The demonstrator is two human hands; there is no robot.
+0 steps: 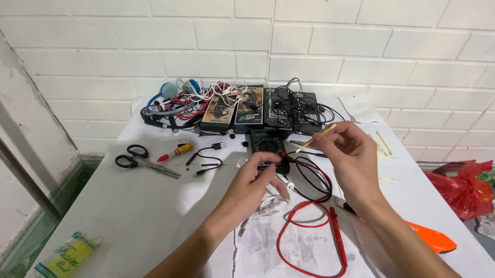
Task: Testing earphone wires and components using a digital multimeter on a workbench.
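Right now the left hand [258,184] is resting low over the middle of the white table [139,218], its fingers curling together around a small white object that is mostly hidden beneath them, so what it is cannot be told. The right hand [347,156] is hovering just beside it, a little higher, and is pinching a thin yellowish stick [316,138] between thumb and fingertips; the stick is pointing up and to the left, over the meter. The black meter [268,150] is lying flat on the table directly behind both hands, its dial facing up. A red lead [308,246] is looping from the meter toward the near edge of the table, and a black lead [309,172] is curling beside it under the right wrist.

Off to the left, black-handled scissors [139,159] are lying near a small red and yellow tube [176,151], with a short black cable [207,160] just beside them. Along the back edge, three dark boxes [238,109] are sitting side by side, touching, next to a tangle of wires and blue headphones [179,97]. A yellow packet [67,259] is lying alone near the table's left edge, well apart from the hands. An orange object [433,239] is poking out by the right forearm, and a red plastic bag [464,187] is sitting on the floor beyond the table's right side.
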